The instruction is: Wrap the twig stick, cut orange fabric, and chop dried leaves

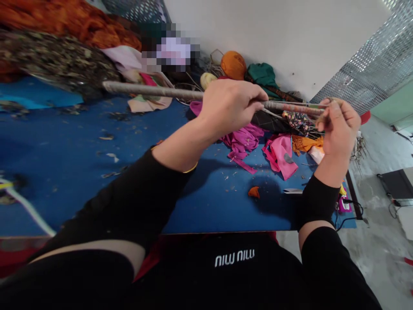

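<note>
A long, thin rod [155,90] wrapped in greyish material lies nearly level in the air above the blue table. My left hand [227,103] is closed around its middle, thumb and fingers pressed together. Toward the rod's right end, where reddish wrapping shows, my right hand [340,122] pinches the rod and thin strands with bent fingers. Below the hands lie a magenta cloth [243,140] and a pink cloth [281,156] on the table.
The blue table [213,206] carries dried leaves [61,64], orange fabric [71,21], an orange ball [233,65], green cloth [263,75] and a small orange scrap [254,192]. A white cord [30,209] crosses the left front. Black cables [350,213] hang near the right edge.
</note>
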Available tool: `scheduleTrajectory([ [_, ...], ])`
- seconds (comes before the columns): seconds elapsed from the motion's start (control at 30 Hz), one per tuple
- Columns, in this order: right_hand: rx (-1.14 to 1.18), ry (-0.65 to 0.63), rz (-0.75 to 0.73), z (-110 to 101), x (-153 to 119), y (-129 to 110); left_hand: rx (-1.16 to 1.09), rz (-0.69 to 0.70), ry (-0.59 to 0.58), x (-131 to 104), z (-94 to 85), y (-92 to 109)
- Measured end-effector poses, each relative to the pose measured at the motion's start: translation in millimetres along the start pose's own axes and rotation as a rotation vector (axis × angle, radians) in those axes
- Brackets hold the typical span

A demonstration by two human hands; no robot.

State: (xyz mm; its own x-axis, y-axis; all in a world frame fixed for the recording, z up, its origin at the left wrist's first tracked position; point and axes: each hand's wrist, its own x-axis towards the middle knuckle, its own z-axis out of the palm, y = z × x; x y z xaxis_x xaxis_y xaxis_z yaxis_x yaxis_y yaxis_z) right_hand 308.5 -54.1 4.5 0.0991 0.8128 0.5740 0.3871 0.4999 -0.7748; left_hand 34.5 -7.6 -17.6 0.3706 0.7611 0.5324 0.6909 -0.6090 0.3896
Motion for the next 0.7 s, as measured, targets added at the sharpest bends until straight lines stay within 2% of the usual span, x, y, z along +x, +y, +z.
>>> scheduleTrajectory([
  [0.1,0.045,0.124,0.008,-38,8,12,0.007,-0.087,-0.015,2,-11.7,-6],
  [0.2,0.015,0.213,0.035,-70,17,35,-0.061,-0.123,-0.048,1,-20.5,-12],
  [0.3,-0.010,0.246,0.053,-90,25,67,-0.229,-0.080,-0.126,0,-28.0,-18],
  [0.37,-0.029,0.264,0.056,-93,30,88,-0.343,-0.063,-0.194,1,-31.9,-18],
  [0.47,-0.117,0.254,0.039,-82,36,107,-0.472,-0.106,-0.227,1,-33.4,-12],
  [0.53,-0.195,0.252,-0.007,-62,37,109,-0.527,-0.148,-0.212,2,-30.1,-5],
  [0.63,-0.247,0.197,-0.066,-14,30,97,-0.593,-0.179,-0.179,1,-20.8,5],
  [0.7,-0.213,0.050,-0.084,26,18,81,-0.644,-0.178,-0.153,1,-13.9,9],
])
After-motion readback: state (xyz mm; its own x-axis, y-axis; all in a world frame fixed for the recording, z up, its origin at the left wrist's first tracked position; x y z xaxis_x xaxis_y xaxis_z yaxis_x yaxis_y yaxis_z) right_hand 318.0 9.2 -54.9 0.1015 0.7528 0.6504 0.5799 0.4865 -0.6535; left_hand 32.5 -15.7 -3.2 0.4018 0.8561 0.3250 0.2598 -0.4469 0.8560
